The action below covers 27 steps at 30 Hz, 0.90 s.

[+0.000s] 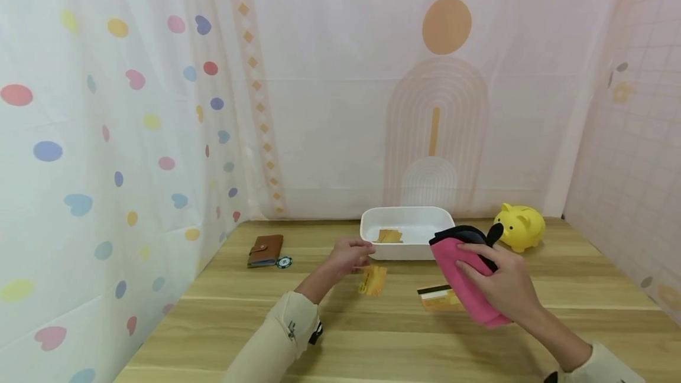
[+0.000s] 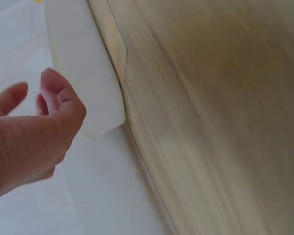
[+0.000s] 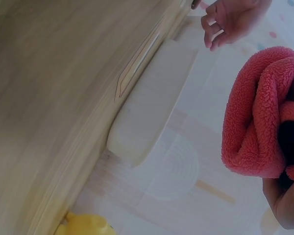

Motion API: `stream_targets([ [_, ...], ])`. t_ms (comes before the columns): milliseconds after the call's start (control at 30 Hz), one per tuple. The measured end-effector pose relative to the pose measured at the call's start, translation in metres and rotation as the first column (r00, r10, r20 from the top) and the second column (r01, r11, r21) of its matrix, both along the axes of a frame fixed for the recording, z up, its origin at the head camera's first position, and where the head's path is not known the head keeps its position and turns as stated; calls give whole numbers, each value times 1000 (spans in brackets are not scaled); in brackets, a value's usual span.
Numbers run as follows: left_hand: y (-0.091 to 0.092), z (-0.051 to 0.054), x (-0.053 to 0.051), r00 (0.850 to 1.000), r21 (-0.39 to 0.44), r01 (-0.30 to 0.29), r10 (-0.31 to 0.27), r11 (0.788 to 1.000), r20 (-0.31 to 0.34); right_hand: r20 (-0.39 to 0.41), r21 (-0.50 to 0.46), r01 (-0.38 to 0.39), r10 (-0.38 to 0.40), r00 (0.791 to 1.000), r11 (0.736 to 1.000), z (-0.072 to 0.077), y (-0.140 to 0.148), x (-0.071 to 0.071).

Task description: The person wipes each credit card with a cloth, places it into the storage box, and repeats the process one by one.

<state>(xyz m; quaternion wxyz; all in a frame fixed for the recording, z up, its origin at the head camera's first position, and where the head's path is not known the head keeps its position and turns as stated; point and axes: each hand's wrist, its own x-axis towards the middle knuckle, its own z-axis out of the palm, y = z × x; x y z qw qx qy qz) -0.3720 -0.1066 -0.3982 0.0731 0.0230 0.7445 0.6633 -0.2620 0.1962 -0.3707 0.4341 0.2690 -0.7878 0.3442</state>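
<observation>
My left hand [image 1: 348,256] is at the near left corner of a white plastic tray [image 1: 409,251]. Its fingers bend loosely, and in the left wrist view the hand [image 2: 39,137] has a gap between thumb and fingers with nothing in it. Just below that hand is a gold card [image 1: 374,281]; whether it lies flat on the table is unclear. My right hand [image 1: 505,282] grips a folded pink fleecy cloth [image 1: 460,276] with black trim. Partly behind this cloth, a second gold card [image 1: 438,299] with a black stripe lies on the table. Gold pieces [image 1: 389,236] lie inside the tray.
A brown wallet [image 1: 266,250] and a poker chip [image 1: 284,262] lie at the left of the wooden table [image 1: 372,347]. At the back right stands a yellow piggy bank [image 1: 520,226]. Patterned curtains [image 1: 330,105] hang behind and beside the table.
</observation>
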Motion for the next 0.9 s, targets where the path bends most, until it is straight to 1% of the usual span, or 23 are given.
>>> stream_targets([
  [100,-4,-2,3,997,-76,67,-69,995,-18,2,3,2,-2,1000,1000,0,0,0],
  [200,-9,-4,5,986,-171,135,-149,976,-69,11,4,3,-3,1000,1000,-1,-1,0],
  [267,-12,-5,6,973,-237,184,-211,954,-97,17,5,4,-4,1000,1000,-1,-1,1],
  [333,-15,-6,6,956,-301,223,-269,927,-119,22,6,2,-3,1000,1000,-2,-1,1],
  [400,-19,-6,6,940,-346,260,-318,902,-122,24,5,0,0,1000,1000,-2,-2,1],
  [467,-21,-6,5,928,-373,287,-352,882,-118,27,4,-2,2,1000,1000,-1,-2,1],
  [533,-24,-6,4,919,-401,299,-375,866,-124,28,4,-3,3,1000,1000,-1,-2,2],
  [600,-27,-6,4,906,-436,300,-397,849,-149,27,7,-4,3,1000,1000,0,-3,1],
  [733,-32,-7,2,886,-505,269,-417,820,-205,15,17,-8,8,1000,1000,0,-4,1],
  [767,-33,-8,2,883,-518,263,-419,814,-210,13,20,-9,9,1000,1000,0,-4,0],
  [900,-36,-10,-2,887,-548,252,-417,797,-199,13,28,-3,3,1000,1000,-1,-5,0],
])
